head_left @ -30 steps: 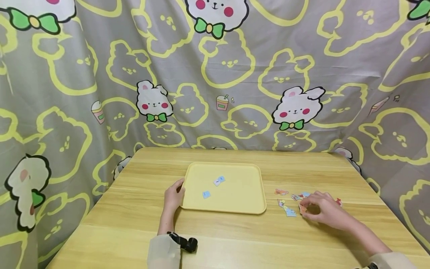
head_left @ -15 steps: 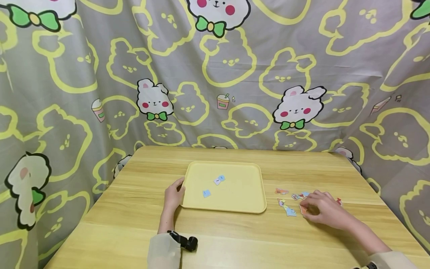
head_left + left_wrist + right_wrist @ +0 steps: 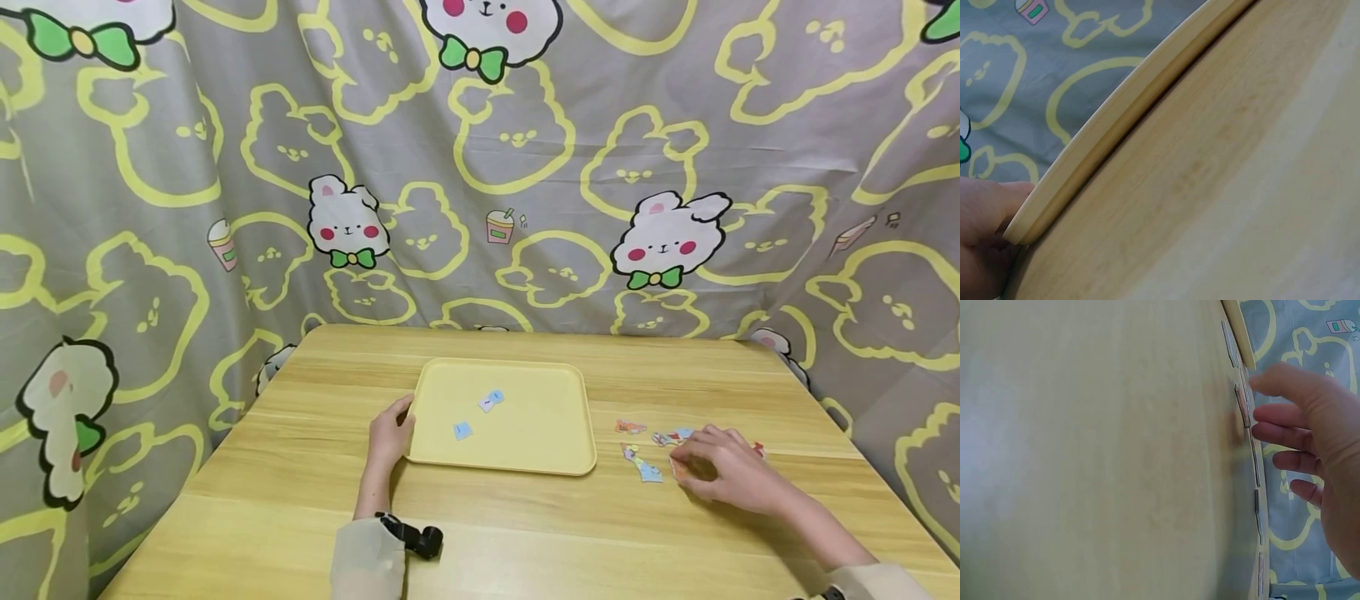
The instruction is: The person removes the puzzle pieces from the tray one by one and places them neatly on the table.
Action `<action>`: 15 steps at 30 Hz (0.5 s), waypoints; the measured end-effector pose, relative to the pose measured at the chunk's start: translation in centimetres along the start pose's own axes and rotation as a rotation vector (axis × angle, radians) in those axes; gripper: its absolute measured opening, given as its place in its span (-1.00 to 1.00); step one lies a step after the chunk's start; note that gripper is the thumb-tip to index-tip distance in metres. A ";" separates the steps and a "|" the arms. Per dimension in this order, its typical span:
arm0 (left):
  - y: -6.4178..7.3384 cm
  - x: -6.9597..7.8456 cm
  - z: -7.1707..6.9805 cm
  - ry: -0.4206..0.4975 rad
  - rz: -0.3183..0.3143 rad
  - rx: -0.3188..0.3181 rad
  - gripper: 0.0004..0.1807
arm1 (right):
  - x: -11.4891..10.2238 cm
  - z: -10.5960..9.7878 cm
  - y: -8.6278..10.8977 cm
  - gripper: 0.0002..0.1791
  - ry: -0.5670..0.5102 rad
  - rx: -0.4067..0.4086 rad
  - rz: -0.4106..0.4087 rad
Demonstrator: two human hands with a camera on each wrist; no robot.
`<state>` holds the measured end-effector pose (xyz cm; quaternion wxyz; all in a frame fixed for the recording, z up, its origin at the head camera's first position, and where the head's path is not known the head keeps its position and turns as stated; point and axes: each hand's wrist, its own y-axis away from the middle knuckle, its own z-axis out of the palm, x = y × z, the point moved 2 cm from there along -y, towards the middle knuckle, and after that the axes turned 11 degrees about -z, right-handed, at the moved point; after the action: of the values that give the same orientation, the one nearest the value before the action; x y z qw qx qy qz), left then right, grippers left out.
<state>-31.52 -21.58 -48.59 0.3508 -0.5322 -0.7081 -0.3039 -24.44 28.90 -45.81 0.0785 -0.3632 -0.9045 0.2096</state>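
Observation:
In the head view, a yellow tray (image 3: 525,450) lies on the wooden table, carrying a pale blue puzzle piece (image 3: 462,431) and a pair of adjoining blue and white pieces (image 3: 491,401). My left hand (image 3: 390,429) grips the tray's left rim; the left wrist view shows that hand (image 3: 988,212) at the rim's corner (image 3: 1035,215). To the right, my right hand (image 3: 723,467) has thumb and index finger around an orange puzzle piece (image 3: 678,469), low over the table. In the right wrist view, that hand's fingertips are right at the piece (image 3: 1242,406).
Several loose puzzle pieces lie about the right hand: an orange one (image 3: 631,427), a strip with blue (image 3: 648,472) and some (image 3: 667,438) partly under the fingers. A red piece (image 3: 759,450) shows beyond the knuckles. A patterned curtain (image 3: 540,283) closes off the table's back.
The whole head view has shifted very slightly. Both hands, the tray and the pieces otherwise keep their places.

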 end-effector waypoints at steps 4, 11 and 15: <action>-0.1 0.0 0.0 -0.003 0.001 0.004 -0.52 | -0.1 0.0 -0.3 -0.73 -0.026 0.037 0.026; -0.1 0.1 0.0 0.002 -0.005 0.005 -0.52 | -0.1 0.5 -1.3 -0.66 -0.078 0.091 0.024; 0.0 0.1 0.0 0.008 -0.010 0.003 -0.52 | -0.1 0.7 -2.0 -0.64 -0.097 0.117 0.005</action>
<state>-31.53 -21.50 -48.53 0.3530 -0.5270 -0.7096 -0.3067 -25.79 27.28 -45.61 0.0553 -0.3495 -0.8925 0.2797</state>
